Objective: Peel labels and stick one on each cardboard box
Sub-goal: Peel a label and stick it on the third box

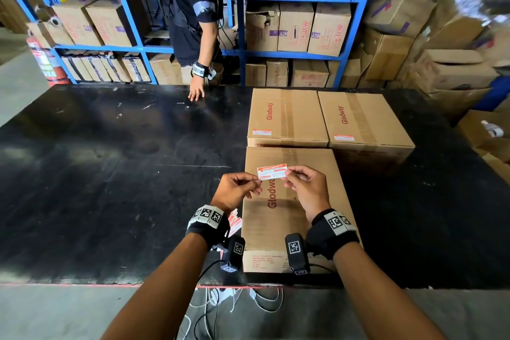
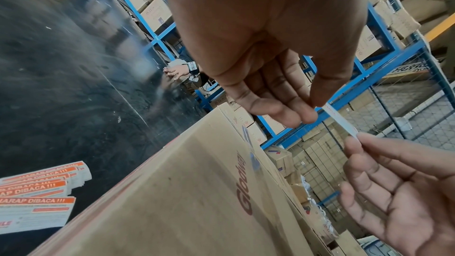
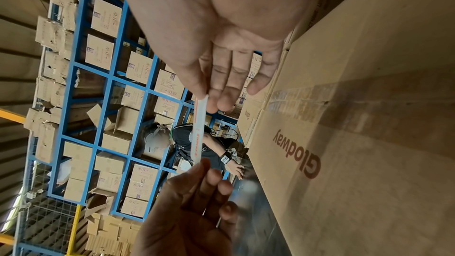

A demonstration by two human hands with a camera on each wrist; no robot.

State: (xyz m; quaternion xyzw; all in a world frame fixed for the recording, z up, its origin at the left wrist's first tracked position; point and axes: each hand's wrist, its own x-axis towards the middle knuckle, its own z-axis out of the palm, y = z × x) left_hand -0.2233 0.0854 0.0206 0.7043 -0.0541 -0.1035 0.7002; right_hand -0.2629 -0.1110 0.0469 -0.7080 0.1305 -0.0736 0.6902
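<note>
A white label with an orange header (image 1: 271, 171) hangs in the air over the near cardboard box (image 1: 292, 218), stretched between both hands. My left hand (image 1: 255, 183) pinches its left end, my right hand (image 1: 288, 175) its right end. In the wrist views the label (image 2: 338, 120) (image 3: 198, 127) shows edge-on between thumb and fingertips. Two more boxes stand behind: the left one (image 1: 287, 116) and the right one (image 1: 364, 119) each carry a label near the front edge. A stack of spare labels (image 2: 37, 192) lies on the table left of the near box.
The black table (image 1: 110, 174) stretches wide to the left. Another person's hand (image 1: 196, 92) rests on its far edge, before blue shelves (image 1: 242, 22) full of cartons. More cartons pile up at the right (image 1: 455, 63). Cables (image 1: 220, 303) lie on the floor below.
</note>
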